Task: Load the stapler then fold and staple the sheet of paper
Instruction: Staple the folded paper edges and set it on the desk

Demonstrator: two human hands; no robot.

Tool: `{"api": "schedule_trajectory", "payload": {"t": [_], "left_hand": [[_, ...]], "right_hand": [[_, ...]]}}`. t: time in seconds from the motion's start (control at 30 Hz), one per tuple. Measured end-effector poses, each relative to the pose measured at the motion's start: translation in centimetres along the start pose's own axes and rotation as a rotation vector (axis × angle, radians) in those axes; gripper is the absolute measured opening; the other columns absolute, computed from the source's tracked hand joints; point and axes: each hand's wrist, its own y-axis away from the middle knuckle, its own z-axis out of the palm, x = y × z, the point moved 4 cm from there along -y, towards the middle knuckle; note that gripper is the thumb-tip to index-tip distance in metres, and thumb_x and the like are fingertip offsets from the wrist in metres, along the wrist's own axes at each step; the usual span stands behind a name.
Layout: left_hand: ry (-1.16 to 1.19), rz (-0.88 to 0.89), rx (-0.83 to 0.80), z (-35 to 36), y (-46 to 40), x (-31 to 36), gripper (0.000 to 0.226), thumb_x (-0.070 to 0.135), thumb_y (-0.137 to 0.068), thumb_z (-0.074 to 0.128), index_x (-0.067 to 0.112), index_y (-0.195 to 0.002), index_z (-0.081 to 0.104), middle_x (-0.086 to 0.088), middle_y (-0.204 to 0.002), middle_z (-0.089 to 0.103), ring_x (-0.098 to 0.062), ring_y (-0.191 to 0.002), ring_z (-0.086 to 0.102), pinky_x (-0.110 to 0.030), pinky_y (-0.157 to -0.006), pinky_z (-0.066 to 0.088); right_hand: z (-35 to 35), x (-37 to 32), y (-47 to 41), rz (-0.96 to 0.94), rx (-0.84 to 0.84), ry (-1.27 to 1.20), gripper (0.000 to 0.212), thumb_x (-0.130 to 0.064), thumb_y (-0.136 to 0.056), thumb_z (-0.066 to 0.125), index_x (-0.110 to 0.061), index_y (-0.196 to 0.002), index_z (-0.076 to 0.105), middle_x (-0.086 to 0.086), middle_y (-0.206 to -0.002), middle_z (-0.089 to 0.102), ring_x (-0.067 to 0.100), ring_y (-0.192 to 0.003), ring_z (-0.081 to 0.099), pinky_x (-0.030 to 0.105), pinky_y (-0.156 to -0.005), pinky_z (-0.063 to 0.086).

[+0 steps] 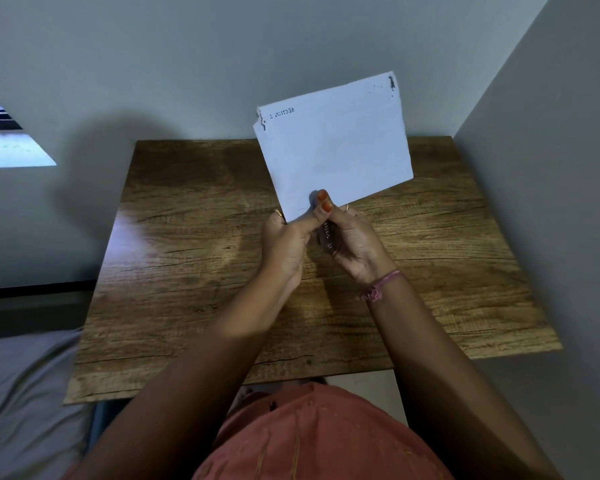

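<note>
While my left hand (284, 237) pinches the folded white paper sheet (333, 150) and my right (352, 244) clenches the small dark stapler (326, 235) — layers could slip, stapling crooked.

The folded sheet of paper (333, 150) is white, stands upright and tilted, and rises above the fingers (323, 202), which pinch its lower edge. Faint mirrored print shows through near its top left corner, and dark marks sit at both upper corners. The stapler (326, 237) is dark, small, mostly hidden, just below the fingers, meeting the sheet's lower edge.
</note>
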Motion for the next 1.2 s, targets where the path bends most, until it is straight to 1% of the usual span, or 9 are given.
{"api": "schedule_trajectory", "payload": {"t": [0.2,0.3,0.43,0.6,0.7,0.8,0.9,1.03,1.2], "left_hand": [[-0.135,-0.120,-0.158,-0.7,-0.8,0.8,0.038,0.008,-0.073,0.079,0.012,-0.108,0.065,-0.007,-0.110,0.073,-0.021,-0.106,0.068,-0.029,-0.086,0.055],[-0.182,-0.198,-0.210,-1.2,-1.3,1.5,0.026,0.016,-0.080,0.074,0.014,-0.105,0.069,-0.005,-0.113,0.072,-0.020,-0.108,0.067,-0.033,-0.091,0.054],[-0.217,-0.186,-0.158,-1.7,-1.6,2.1,0.015,0.010,-0.090,0.063,0.017,-0.102,0.070,-0.003,-0.110,0.073,-0.020,-0.103,0.069,-0.036,-0.085,0.057],[-0.289,-0.153,-0.049,-2.7,-1.9,2.1,0.024,0.005,-0.090,0.062,0.012,-0.112,0.065,-0.006,-0.118,0.069,-0.021,-0.105,0.068,-0.039,-0.088,0.056],[-0.221,-0.177,0.017,-3.4,-2.0,1.8,0.024,0.003,-0.089,0.062,0.011,-0.111,0.063,-0.005,-0.116,0.068,-0.020,-0.103,0.068,-0.037,-0.084,0.058],[-0.161,-0.189,0.050,-4.1,-2.2,1.7,0.019,0.001,-0.088,0.063,0.013,-0.103,0.064,-0.002,-0.108,0.070,-0.018,-0.097,0.069,-0.034,-0.078,0.059],[-0.110,-0.199,0.082,-4.8,-2.3,1.6,0.018,0.001,-0.087,0.063,0.012,-0.101,0.063,-0.003,-0.104,0.071,-0.018,-0.093,0.071,-0.035,-0.076,0.060],[-0.060,-0.226,0.103,-5.2,-2.3,1.3,0.019,0.000,-0.087,0.064,0.009,-0.103,0.063,-0.005,-0.103,0.072,-0.020,-0.092,0.071,-0.037,-0.078,0.060],[-0.044,-0.251,0.116,-5.4,-2.2,1.1,0.021,-0.001,-0.086,0.064,0.011,-0.103,0.063,-0.006,-0.106,0.071,-0.022,-0.097,0.070,-0.039,-0.081,0.059]], "right_hand": [[-0.8,0.0,0.1,0.024,0.051,0.060,0.029,-0.032,-0.070,0.078,-0.012,-0.090,0.075,0.000,-0.078,0.069,0.014,-0.068,0.059,0.028,-0.059,0.040],[-1.1,-0.2,0.4,0.043,0.098,0.105,0.051,-0.036,-0.069,0.077,-0.006,-0.107,0.063,0.002,-0.070,0.068,0.013,-0.059,0.057,0.022,-0.045,0.043],[-1.0,-0.4,0.5,0.030,0.155,0.209,0.079,-0.045,-0.064,0.078,0.004,-0.122,0.057,0.001,-0.064,0.066,0.010,-0.056,0.058,0.020,-0.043,0.043],[-1.4,-0.4,0.5,0.068,0.144,0.189,0.047,-0.047,-0.072,0.074,-0.009,-0.099,0.063,0.002,-0.070,0.068,0.012,-0.065,0.063,0.023,-0.053,0.051],[-2.6,-0.8,0.5,0.042,0.151,0.164,0.051,-0.051,-0.071,0.072,-0.015,-0.107,0.061,0.003,-0.081,0.065,0.011,-0.070,0.061,0.022,-0.056,0.048],[-4.5,-1.2,0.7,-0.012,0.201,0.247,0.030,-0.039,-0.083,0.067,-0.014,-0.099,0.066,-0.001,-0.070,0.065,0.008,-0.057,0.058,0.019,-0.048,0.044],[-6.8,-1.4,0.7,-0.124,0.326,0.496,0.018,-0.033,-0.085,0.068,-0.015,-0.086,0.066,-0.008,-0.067,0.067,0.006,-0.060,0.060,0.019,-0.047,0.048],[-9.4,-1.2,0.1,-0.233,0.510,1.183,0.039,-0.045,-0.078,0.072,-0.017,-0.105,0.068,0.002,-0.100,0.067,0.013,-0.090,0.063,0.032,-0.079,0.054],[-10.2,-0.2,-0.3,-0.168,0.565,1.574,0.054,-0.056,-0.077,0.068,-0.020,-0.117,0.062,0.008,-0.116,0.057,0.028,-0.110,0.052,0.043,-0.092,0.046]]}}
